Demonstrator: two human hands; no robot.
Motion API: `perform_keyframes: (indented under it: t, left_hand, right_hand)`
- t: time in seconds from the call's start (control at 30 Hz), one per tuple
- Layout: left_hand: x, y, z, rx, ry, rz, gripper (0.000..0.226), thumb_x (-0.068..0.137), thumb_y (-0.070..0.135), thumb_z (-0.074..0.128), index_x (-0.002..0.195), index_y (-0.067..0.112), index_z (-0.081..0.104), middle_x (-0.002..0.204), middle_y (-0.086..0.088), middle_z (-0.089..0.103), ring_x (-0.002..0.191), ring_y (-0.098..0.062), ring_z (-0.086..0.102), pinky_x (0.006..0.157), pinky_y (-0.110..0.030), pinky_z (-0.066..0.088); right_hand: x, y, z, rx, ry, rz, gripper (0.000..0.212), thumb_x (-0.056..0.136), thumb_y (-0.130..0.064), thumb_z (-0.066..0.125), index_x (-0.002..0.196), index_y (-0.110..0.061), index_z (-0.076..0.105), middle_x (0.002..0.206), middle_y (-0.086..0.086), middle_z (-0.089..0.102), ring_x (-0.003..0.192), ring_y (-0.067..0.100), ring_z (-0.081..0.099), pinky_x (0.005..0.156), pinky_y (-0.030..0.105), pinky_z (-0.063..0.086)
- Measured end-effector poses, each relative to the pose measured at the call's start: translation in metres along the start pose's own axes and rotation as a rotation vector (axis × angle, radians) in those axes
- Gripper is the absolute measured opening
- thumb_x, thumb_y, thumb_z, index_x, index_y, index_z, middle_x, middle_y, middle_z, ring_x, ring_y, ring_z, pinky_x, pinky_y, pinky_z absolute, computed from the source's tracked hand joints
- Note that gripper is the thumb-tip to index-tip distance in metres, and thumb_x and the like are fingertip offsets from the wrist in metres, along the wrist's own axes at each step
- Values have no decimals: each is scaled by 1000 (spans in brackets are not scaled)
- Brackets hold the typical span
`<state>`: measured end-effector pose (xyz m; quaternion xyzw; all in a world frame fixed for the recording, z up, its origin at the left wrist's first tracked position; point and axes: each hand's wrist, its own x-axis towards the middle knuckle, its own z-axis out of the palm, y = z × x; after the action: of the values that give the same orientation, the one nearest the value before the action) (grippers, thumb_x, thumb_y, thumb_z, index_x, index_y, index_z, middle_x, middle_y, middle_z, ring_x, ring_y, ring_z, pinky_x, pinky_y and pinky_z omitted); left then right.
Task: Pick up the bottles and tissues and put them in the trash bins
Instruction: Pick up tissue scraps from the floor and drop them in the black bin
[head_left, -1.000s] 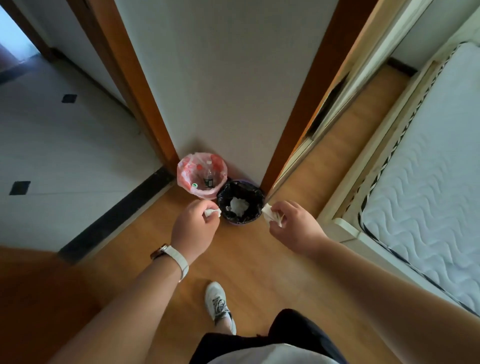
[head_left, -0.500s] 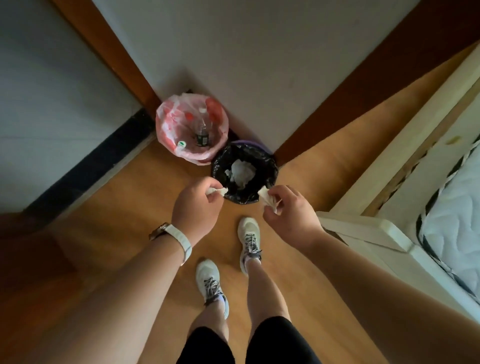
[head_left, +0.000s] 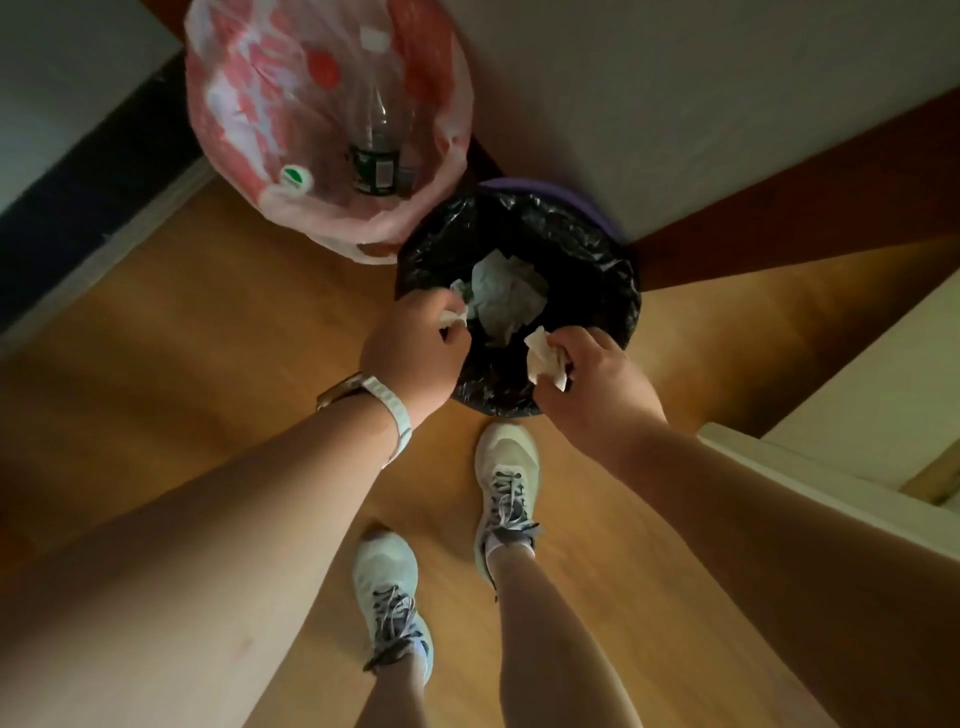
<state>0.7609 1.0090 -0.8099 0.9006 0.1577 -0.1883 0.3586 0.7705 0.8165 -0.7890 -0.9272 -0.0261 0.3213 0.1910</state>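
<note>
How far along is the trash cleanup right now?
Done: a clear bottle lies in the pink-bagged bin, and crumpled tissue sits in the black-bagged bin. In hand: the left hand and right hand each pinch a tissue over the black bin. Left: releasing both; no other litter shows on the floor in view.

- The scene is dim and warm-toned; the brightest patch is the wooden floor (head_left: 218, 322) at centre left, falling off to near black at the left edge.
- The forearms are in shade, darkening toward the bottom corners.
- The black bin liner (head_left: 587, 244) throws small glints off its creases (no harsh glare anywhere).
- Wide-angle stretch bends the wall (head_left: 675, 93) lines and swells the arms near the edges.
- Detail is soft throughout, slightly smeared.
</note>
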Motion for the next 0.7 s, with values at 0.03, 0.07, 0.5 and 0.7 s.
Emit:
perform_keyframes:
  t: [0.03, 0.07, 0.5, 0.7]
  left_hand:
    - [3, -6, 4, -1, -19, 7, 25, 94, 22, 56, 118, 19, 65, 112, 1, 67, 101, -17, 62, 82, -32, 54]
    - [4, -10, 5, 0, -39, 9, 28, 95, 24, 56, 122, 20, 63, 116, 1, 65, 105, -16, 61, 84, -29, 52]
    - [-72, 35, -111, 282, -57, 247, 50, 92, 33, 58, 139, 19, 50, 144, -4, 49, 132, -24, 44, 108, -42, 36]
    - [-134, 82, -188, 420, -18, 346, 51, 92, 39, 55, 140, 24, 47, 146, -1, 45, 133, -24, 40, 107, -47, 34]
  right_hand:
    - [5, 4, 7, -17, -23, -2, 46, 90, -35, 56, 134, -27, 46, 124, -3, 52, 102, 20, 56, 70, 29, 48]
    - [8, 6, 11, -39, -46, 2, 47, 90, -36, 56, 135, -28, 45, 126, -2, 52, 104, 20, 56, 70, 30, 49]
    - [-72, -66, -79, -309, -4, -86, 50, 92, -54, 44, 133, -25, 48, 129, -5, 49, 120, 21, 47, 95, 36, 41]
    - [-153, -126, -138, -339, 73, -132, 52, 92, -56, 43, 135, -27, 48, 138, -4, 46, 129, 21, 40, 103, 38, 37]
